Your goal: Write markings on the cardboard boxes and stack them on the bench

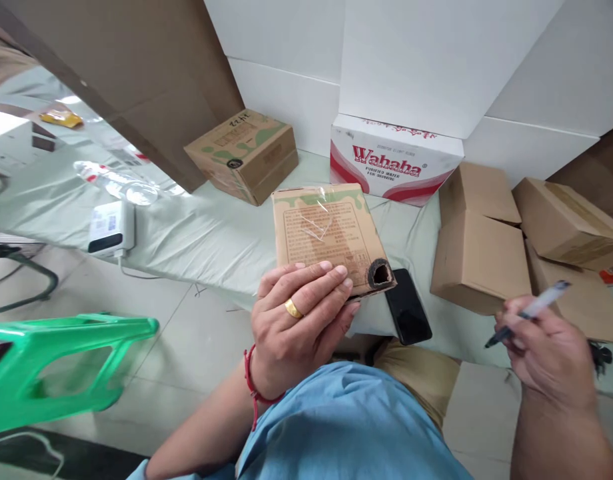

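A small brown carton (326, 233) with green print and clear tape is tilted in front of me, a dark-rimmed hole in its lower right corner. My left hand (304, 313), with a gold ring and a red string bracelet, grips the carton's near edge, fingers on top and thumb mostly out of sight. On the right, my right hand (546, 340) holds a marker pen (536, 308) between thumb and fingers, its dark tip pointing left and away from the carton. A black phone (409, 307) lies just right of the carton.
Behind stand another printed carton (256, 157) and a white and red Wahaha box (394, 160). Plain cartons (481, 257) are grouped at the right. A white device (111, 227) with a cable and plastic bottles (116, 183) lie left. A green stool (71, 367) stands lower left.
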Demonstrator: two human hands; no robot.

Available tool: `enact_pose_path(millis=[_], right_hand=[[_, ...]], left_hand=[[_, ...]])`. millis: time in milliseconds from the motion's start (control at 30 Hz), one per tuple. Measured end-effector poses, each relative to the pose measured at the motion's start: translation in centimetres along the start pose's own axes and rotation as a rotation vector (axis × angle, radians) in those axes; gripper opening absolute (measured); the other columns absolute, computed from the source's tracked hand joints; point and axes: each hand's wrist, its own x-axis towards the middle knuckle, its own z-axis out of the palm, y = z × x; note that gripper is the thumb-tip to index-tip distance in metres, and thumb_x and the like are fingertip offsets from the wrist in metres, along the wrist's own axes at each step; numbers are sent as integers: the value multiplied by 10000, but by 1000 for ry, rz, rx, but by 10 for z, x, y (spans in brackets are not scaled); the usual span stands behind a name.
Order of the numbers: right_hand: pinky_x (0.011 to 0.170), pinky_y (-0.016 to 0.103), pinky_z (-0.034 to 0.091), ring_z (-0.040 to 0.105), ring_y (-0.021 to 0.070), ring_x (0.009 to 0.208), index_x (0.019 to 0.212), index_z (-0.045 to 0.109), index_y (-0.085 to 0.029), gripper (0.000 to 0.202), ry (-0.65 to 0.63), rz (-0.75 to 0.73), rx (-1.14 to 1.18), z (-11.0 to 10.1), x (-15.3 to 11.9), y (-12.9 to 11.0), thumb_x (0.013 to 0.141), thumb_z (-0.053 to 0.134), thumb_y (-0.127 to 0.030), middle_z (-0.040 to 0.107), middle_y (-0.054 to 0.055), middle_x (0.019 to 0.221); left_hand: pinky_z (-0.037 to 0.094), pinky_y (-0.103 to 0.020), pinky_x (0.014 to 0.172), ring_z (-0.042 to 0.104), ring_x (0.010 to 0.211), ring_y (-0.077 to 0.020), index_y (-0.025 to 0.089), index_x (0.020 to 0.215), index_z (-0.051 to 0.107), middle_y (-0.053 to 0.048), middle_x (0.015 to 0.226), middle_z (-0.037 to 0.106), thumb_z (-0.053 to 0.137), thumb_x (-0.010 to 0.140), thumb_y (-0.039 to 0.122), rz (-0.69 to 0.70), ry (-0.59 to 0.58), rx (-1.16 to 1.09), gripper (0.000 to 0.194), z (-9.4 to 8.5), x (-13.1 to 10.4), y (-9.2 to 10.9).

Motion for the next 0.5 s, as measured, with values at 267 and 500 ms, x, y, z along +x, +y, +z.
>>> enact_pose_path(millis=[267,500], right_hand=[[383,240,319,385,108,431,914,734,-309,89,-220,-204,493,79,7,-73,907,751,-395,596,-38,604],[428,223,370,523,107,508,962,769,-234,159,-248,-273,292,127,-6,-86,898,826,-368,659,-16,682]], left_hand=[[558,-390,993,797,1052,-227,271,1126,759,-3,1104,850,792,927,172,-1,-6,6,225,1,4,2],[554,-404,1007,788,1094,-245,240,1162,740,-36,1163,842,801,950,253,-5,-68,-1,220,-4,3,1]])
